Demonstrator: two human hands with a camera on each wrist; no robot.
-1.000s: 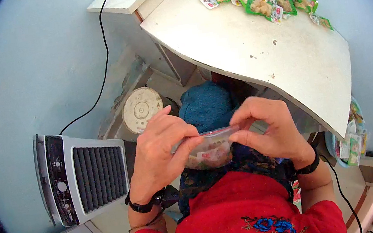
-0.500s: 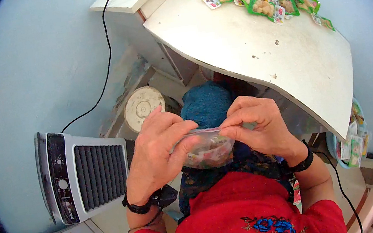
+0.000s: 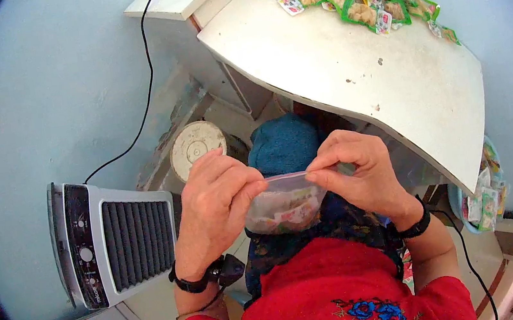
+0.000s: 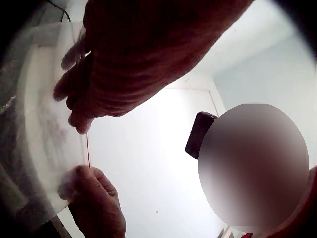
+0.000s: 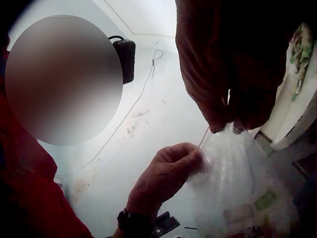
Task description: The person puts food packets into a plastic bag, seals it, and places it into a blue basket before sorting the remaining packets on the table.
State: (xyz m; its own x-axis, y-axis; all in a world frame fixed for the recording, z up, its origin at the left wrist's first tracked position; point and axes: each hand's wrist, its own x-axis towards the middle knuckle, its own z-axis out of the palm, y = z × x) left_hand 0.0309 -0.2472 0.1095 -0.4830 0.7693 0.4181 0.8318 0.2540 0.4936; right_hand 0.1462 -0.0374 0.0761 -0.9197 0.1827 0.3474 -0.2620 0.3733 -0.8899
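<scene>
A clear zip bag [image 3: 285, 205] with small printed packets inside hangs between my hands over the lap. My left hand [image 3: 212, 195] pinches the left end of its top edge between thumb and fingers. At the other end, my right hand [image 3: 358, 169] grips the same edge, thumb below and fingers above. The top edge runs straight from hand to hand, and in the left wrist view a thin red line marks the zip bag [image 4: 49, 124] along it. In the right wrist view the bag's clear film [image 5: 225, 163] hangs down below the fingertips.
A white table [image 3: 320, 54] stands ahead, with a pile of green-edged food packets [image 3: 360, 10] at its far side. On the left are an air cooler [image 3: 137, 240] and a round lidded bucket [image 3: 196, 147]. A blue basket [image 3: 457, 205] of packets stands at the right.
My right hand has moved slightly left along the bag's top edge and now pinches it with closed fingertips. The left hand has shifted a little.
</scene>
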